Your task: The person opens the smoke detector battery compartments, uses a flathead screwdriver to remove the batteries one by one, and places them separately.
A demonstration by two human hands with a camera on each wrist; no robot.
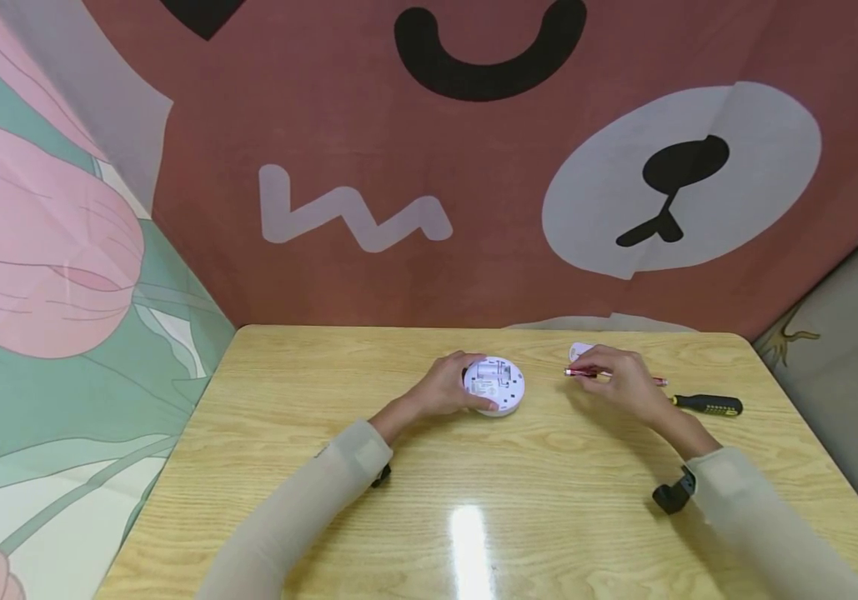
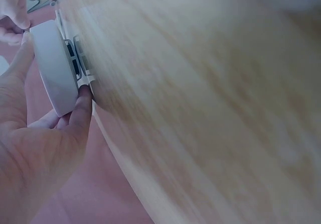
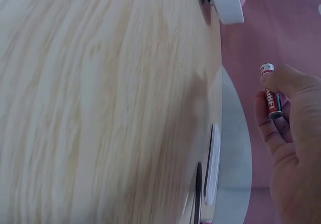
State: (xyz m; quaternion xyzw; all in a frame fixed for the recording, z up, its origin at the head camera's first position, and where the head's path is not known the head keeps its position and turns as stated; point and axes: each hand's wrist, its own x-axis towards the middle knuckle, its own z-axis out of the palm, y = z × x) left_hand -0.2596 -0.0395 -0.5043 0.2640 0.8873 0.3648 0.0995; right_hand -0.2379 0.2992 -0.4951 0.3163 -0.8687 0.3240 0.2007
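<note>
My left hand (image 1: 445,385) grips a round white device (image 1: 505,403) by its rim, thumb and fingers on its edges. The device's face with an open battery compartment (image 1: 494,372) points up. In the left wrist view, the device (image 2: 52,68) shows its smooth side between thumb and fingers. To the right, my right hand (image 1: 624,385) pinches a small red battery (image 1: 571,372) between thumb and fingers, above the table. The right wrist view shows that battery (image 3: 273,103) with a silver end and pale lettering.
Behind the right hand lies a white cover piece (image 1: 579,350), partly hidden. A red cylindrical item (image 1: 659,382), likely another battery, shows beyond the hand. A black and yellow screwdriver (image 1: 709,405) lies right of it on the wooden table (image 1: 534,500). A printed cloth (image 1: 368,283) hangs behind.
</note>
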